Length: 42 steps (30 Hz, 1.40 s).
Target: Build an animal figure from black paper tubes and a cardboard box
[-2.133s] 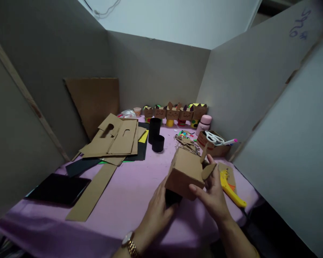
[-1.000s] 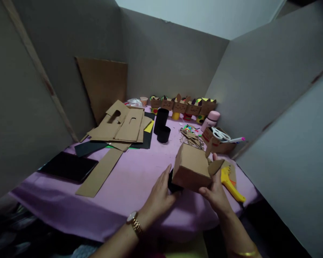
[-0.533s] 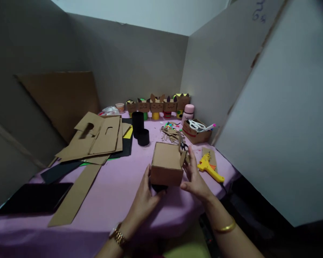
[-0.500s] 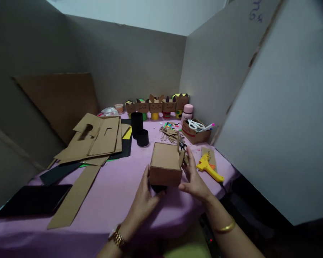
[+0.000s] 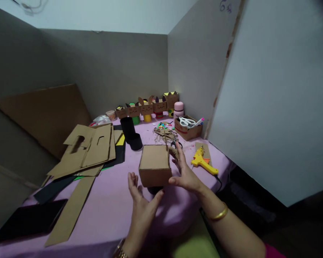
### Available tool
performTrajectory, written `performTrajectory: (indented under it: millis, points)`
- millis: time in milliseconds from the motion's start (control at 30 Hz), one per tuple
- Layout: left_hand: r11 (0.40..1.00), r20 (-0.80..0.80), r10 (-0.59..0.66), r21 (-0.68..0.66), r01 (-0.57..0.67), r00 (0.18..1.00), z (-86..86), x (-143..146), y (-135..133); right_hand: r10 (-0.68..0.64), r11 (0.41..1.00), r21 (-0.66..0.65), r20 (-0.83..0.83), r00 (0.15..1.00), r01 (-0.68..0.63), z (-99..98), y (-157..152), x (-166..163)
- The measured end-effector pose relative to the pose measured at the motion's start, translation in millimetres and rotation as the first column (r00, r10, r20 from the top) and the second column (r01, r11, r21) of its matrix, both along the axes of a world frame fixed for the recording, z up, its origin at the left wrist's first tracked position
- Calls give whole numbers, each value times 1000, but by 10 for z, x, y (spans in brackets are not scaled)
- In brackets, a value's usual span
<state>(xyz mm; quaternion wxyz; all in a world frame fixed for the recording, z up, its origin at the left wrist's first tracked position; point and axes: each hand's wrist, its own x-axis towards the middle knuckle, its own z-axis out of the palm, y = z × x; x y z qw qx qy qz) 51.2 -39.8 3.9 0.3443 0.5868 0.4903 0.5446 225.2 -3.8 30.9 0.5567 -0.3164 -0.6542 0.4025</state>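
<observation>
A small cardboard box stands near the table's front edge on a black round base, mostly hidden beneath it. My left hand is open in front and to the left of the box, its fingers apart from the cardboard. At the box's right side my right hand is open, with the thumb by the front right corner and the fingers raised. I cannot tell whether it touches the box. Part of the box's right side is hidden by a cardboard piece and my fingers. Scissors lie just behind.
A yellow glue gun lies at right on cardboard. Behind stand black tubes, a box of tools, a pink bottle and several cardboard-faced figures. Cardboard sheets and a black tablet-like slab lie at left.
My left hand has come away from the box and spread its fingers. The right hand stays beside it. The whole view has shifted, so the scene sits further left.
</observation>
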Motion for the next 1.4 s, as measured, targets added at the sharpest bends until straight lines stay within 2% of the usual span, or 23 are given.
performTrajectory:
  millis: [233, 367, 500, 633, 767, 900, 967, 1167, 1400]
  points:
    - [997, 145, -68, -9, 70, 987, 129, -87, 21, 41, 997, -57, -22, 999, -42, -18, 21, 63]
    - [997, 100, -77, 15, 76, 992, 122, -97, 34, 42, 998, -53, 36, 998, -40, 32, 16, 23]
    - [999, 31, 8, 31, -9, 999, 31, -68, -6, 13, 999, -37, -41, 999, -14, 44, 27, -25]
    - [999, -71, 37, -20, -38, 997, -39, 46, -9, -86, 996, -35, -208, 974, 80, 45, 45, -70]
    - [996, -193, 64, -46, -74, 979, 14, 197, 54, -218, 975, -56, -387, 896, 213, 108, 20, -96]
    - [992, -240, 110, -35, -122, 965, 109, 220, 153, -295, 953, -65, -405, 866, 295, 162, -32, -79]
    - [995, -216, 58, -61, -73, 975, 144, 168, 222, -305, 951, -79, -394, 867, 298, 163, -43, -64]
    - [971, -93, -216, -128, 204, 972, 167, -24, 401, -336, 941, -74, -332, 881, 331, 132, -40, -127]
    - [962, 11, -243, -123, 243, 970, 74, -89, 366, -525, 851, -76, -88, 846, 520, 141, -174, -433]
